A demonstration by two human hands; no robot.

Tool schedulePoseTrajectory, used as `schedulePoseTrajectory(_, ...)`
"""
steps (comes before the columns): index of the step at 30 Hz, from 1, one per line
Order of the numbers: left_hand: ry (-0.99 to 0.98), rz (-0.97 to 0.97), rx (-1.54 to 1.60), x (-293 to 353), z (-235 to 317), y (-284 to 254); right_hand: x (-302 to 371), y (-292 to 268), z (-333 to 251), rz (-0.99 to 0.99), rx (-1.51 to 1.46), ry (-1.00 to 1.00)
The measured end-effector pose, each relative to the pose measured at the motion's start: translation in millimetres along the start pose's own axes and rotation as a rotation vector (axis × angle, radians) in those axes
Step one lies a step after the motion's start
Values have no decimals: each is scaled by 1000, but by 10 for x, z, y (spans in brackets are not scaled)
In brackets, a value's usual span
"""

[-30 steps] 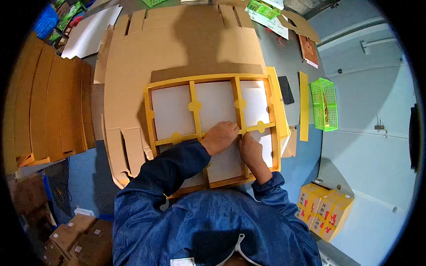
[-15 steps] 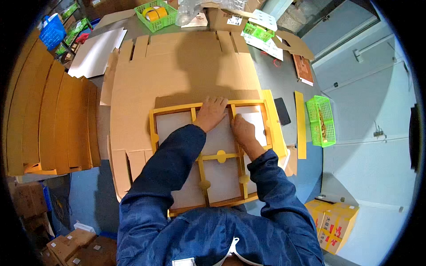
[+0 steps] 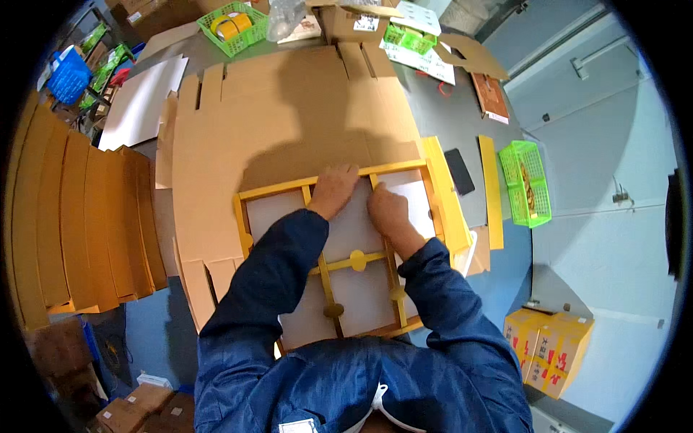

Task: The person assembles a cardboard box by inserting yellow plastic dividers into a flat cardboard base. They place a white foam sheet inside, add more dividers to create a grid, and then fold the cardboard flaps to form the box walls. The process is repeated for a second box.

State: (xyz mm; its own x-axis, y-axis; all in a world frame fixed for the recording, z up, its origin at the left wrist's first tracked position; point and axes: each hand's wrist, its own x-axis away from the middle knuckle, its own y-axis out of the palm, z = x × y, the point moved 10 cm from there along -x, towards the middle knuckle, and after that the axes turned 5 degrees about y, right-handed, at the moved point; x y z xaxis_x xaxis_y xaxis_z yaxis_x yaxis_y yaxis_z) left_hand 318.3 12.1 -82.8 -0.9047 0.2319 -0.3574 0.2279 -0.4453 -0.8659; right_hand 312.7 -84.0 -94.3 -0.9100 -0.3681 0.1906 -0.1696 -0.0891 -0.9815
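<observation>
Both hands pressed flat at the far edge of the yellow frame [image 3: 346, 260], lying on the big cardboard sheet [image 3: 289, 123] near its near edge. Left hand [image 3: 333, 189] and right hand [image 3: 388, 209] close together, palms down on the white panels [image 3: 274, 213], gripping nothing. Grid of yellow bars already in place across the panels; far edge apparently being seated, the rest seemingly done. Green basket [image 3: 525, 182] well off to the right.

A grey table [image 3: 462, 130] carries a large flattened cardboard sheet [image 3: 289, 123] spread beyond the fingers [image 3: 346, 173], with a black phone [image 3: 459, 171], a yellow strip [image 3: 491, 191] and a green basket [image 3: 528, 182] to their right.
</observation>
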Motion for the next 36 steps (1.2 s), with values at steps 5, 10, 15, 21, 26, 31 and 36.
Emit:
schedulePoseTrajectory(5, -5, -3, 13, 10, -67, -34, 220, -554, 578, 231, -432, -57)
schedulePoseTrajectory(10, 70, 94, 142, 281, 617, -433, 908, -227, 669, 23, -413, -367)
schedulePoseTrajectory(15, -20, -96, 273, 1077, 994, -487, 1225, -226, 502, 96, -337, -437)
schedulePoseTrajectory(21, -592, 273, -184, 2366, 249, -1687, 1472, -619, 432, 215, -402, -353)
schedulePoseTrajectory(26, -941, 54, 275, 3571, -195, -998, 1400, -418, -333, 158, -397, -533)
schedulePoseTrajectory(31, -927, -5, 193, 3598, 23, -923, 1402, -151, -389, 53, -407, -565)
schedulePoseTrajectory(36, -957, 115, 305, 3607, 53, -968, 1544, -550, 1077, 354, -677, -142)
